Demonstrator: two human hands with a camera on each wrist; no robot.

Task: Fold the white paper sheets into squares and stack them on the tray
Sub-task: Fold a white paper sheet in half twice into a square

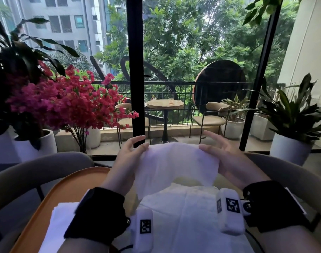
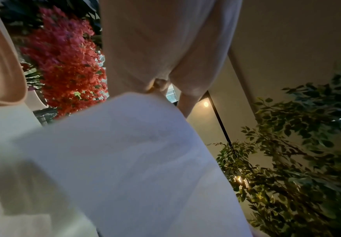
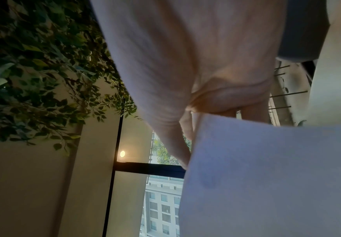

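A thin white paper sheet [image 1: 176, 165] hangs in the air above the table, held by its two top corners. My left hand [image 1: 136, 148] pinches the left corner between thumb and forefinger, the other fingers spread upward. At the right corner my right hand [image 1: 209, 148] pinches the sheet the same way. In the left wrist view the sheet [image 2: 129, 160] fills the lower half below the pinching fingers [image 2: 159, 83]. The right wrist view shows the sheet [image 3: 267, 176] under the fingers [image 3: 216, 102]. More white sheets [image 1: 189, 221] lie flat beneath. An orange tray [image 1: 68, 190] at the left holds a white stack [image 1: 61, 214].
Grey chair backs [image 1: 37, 168] curve along the far side of the table on both sides. Beyond them stand a pink flowering plant [image 1: 64, 101] in a white pot, a green potted plant [image 1: 293, 121], and a glass wall with a black post [image 1: 136, 70].
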